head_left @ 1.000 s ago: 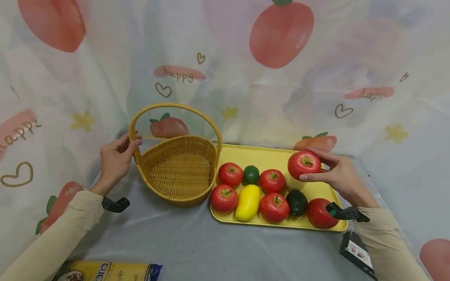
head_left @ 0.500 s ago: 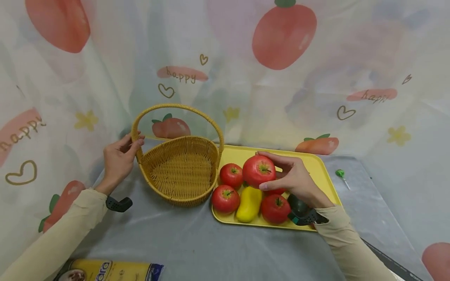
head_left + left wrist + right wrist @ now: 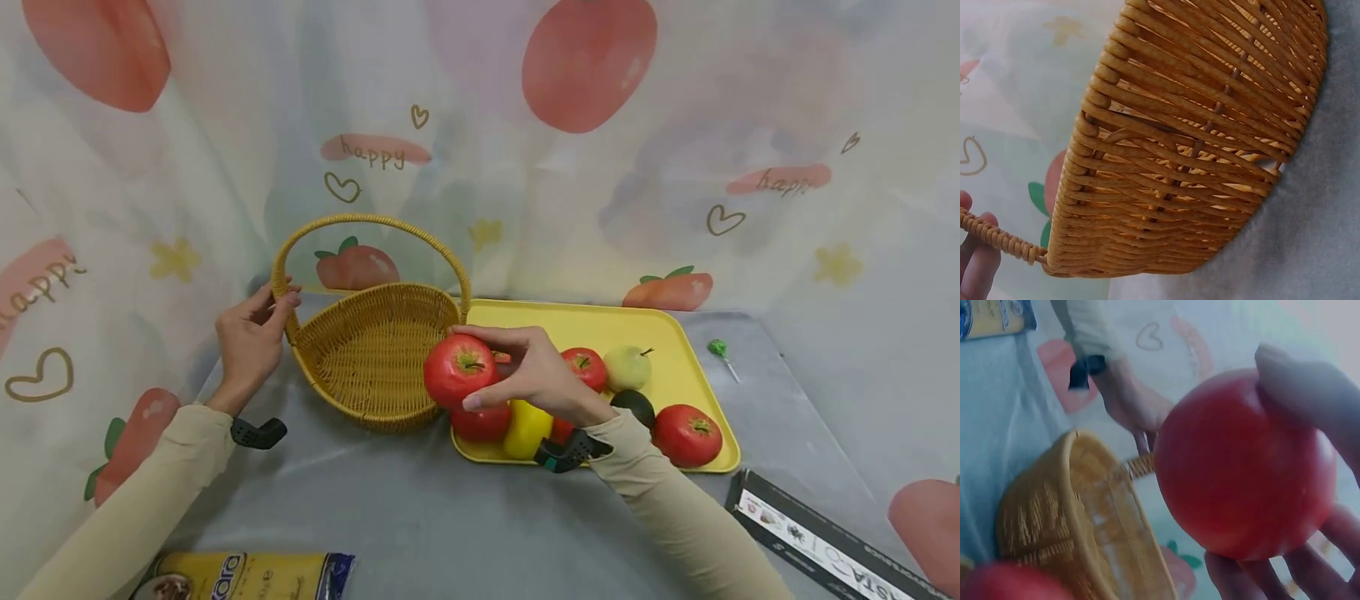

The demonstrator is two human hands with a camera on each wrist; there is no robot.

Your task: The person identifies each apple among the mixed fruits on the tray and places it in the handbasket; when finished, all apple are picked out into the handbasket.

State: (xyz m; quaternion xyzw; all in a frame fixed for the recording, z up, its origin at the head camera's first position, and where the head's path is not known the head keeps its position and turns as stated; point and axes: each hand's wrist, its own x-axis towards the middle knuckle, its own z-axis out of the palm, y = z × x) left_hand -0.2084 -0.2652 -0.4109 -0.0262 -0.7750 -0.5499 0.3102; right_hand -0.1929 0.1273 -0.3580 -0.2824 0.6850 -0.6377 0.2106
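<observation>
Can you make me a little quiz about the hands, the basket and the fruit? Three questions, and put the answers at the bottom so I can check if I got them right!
1. Which hand grips the handle of the basket?
2. True or false: the green lollipop lies beside the yellow tray, not on it.
3. Fill in the missing word: the right hand holds a red ____.

Key:
1. The left hand.
2. True.
3. Apple.
</observation>
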